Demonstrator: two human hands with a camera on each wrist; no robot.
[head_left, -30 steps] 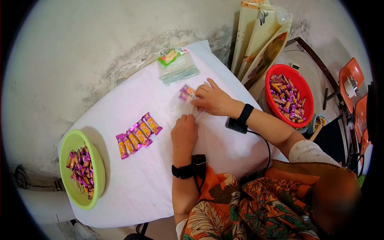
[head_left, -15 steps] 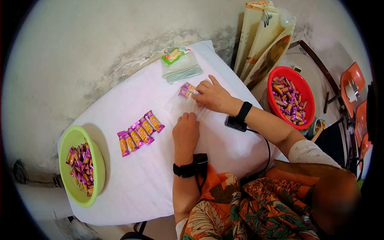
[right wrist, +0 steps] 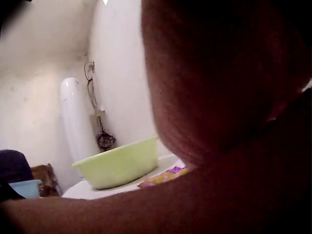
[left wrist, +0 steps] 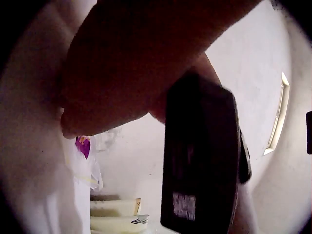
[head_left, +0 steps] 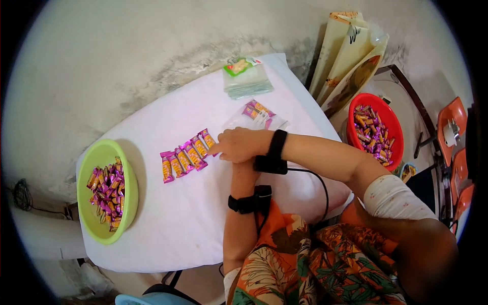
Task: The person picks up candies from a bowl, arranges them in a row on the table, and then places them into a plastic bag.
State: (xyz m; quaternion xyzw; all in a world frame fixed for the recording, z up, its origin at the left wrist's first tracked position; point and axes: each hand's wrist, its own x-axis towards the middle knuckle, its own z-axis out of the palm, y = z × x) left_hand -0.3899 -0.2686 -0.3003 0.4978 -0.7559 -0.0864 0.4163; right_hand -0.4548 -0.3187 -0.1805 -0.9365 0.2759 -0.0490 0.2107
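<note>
In the head view, my right hand reaches across over my left hand, which is largely hidden beneath it. The right fingertips are at the end of the rightmost snack bar in a slanted row of purple-and-orange wrapped bars. I cannot tell whether those fingers pinch the bar. Beyond the hands lies a clear plastic bag with a few bars inside; neither hand is on it. The left wrist view shows a dark hand close up, with the right wrist's black camera box beside it.
A green basin of wrapped bars stands at the table's left end. Flat clear bags lie stacked near the wall. Off the table's right side is a red basin full of bars. A cable trails from the right wrist.
My right hand has left the plastic bag and crossed leftward over the left hand to the row of bars. The bag now lies on the table, let go. The head view has shifted slightly.
</note>
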